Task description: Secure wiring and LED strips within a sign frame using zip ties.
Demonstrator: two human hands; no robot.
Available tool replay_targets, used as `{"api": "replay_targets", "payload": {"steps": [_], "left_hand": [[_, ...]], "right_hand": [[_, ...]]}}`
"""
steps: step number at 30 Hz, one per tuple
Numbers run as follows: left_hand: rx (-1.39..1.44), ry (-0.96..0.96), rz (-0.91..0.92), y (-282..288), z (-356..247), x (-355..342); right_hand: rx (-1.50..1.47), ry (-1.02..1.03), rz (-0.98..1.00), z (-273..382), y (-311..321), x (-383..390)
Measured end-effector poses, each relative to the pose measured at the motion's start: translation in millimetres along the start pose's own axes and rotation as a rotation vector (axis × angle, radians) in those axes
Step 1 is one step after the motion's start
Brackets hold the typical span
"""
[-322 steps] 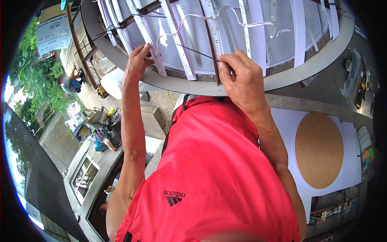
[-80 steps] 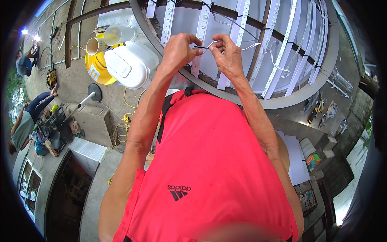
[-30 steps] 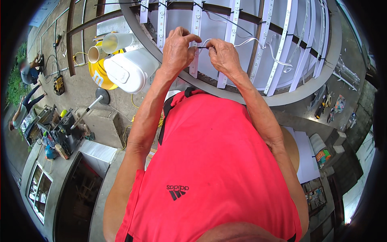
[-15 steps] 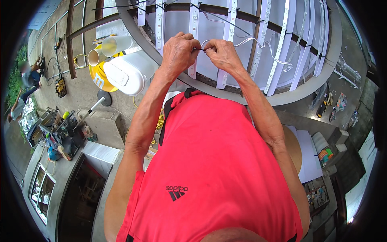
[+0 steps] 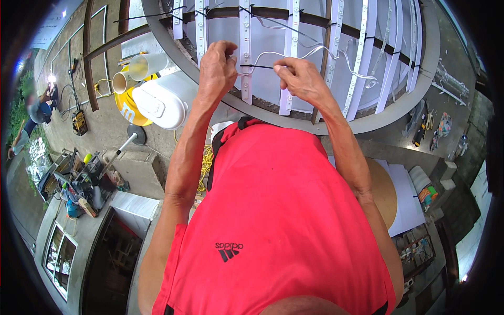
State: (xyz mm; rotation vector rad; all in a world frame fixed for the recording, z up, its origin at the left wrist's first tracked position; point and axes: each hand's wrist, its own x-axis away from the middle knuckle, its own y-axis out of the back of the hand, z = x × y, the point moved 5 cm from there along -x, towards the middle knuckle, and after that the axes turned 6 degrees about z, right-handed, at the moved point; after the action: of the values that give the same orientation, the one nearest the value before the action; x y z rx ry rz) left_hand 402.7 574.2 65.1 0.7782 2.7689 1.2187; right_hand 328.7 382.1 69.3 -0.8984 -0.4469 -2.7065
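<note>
My right hand (image 5: pixel 303 81) pinches the tail of a black cable tie (image 5: pixel 258 66). The tie runs left to a white LED strip (image 5: pixel 245 42) and appears to pass around it. Beside that strip, my left hand (image 5: pixel 216 72) is loosely curled, thumb and index finger apart, with nothing visible in it; its other fingers are partly hidden. A thin white wire (image 5: pixel 286 55) loops past the tie and over the neighbouring strips. Several such strips lie across dark metal bars inside a large round grey frame (image 5: pixel 362 126), some bound with black ties.
At left stand a white lidded container (image 5: pixel 160 102), a yellow bucket lid (image 5: pixel 128 105) and clear tape rolls (image 5: pixel 147 65). Pliers and cutters (image 5: pixel 421 128) lie at right. A tool pile (image 5: pixel 86 181) sits lower left. Another person (image 5: pixel 37 113) is at the far left.
My hands have moved apart. The left hand has let go near the strip and shifted left, while the right still holds the tie's tail, now drawn out to the right.
</note>
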Motion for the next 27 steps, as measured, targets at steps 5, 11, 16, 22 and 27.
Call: {"api": "replay_targets", "payload": {"steps": [5, 11, 16, 22, 27], "left_hand": [[0.091, 0.268, 0.190, -11.0, 21.3, -3.6], [0.481, 0.426, 0.310, -31.0, 27.9, 2.0], [0.563, 0.391, 0.385, -33.6, 32.3, 5.8], [-0.139, 0.183, 0.243, -23.4, 17.2, 2.6], [-0.226, -0.007, 0.011, -11.4, -13.5, 18.2]], "right_hand": [[-0.177, -0.047, -0.183, -14.2, 14.5, 48.4], [-0.132, -0.009, -0.275, -22.8, -6.5, 65.6], [-0.195, 0.052, -0.303, -19.1, -27.2, 53.6], [-0.283, 0.081, -0.298, -9.4, -43.3, 16.6], [-0.235, 0.132, -0.337, -5.8, -48.9, -2.2]]}}
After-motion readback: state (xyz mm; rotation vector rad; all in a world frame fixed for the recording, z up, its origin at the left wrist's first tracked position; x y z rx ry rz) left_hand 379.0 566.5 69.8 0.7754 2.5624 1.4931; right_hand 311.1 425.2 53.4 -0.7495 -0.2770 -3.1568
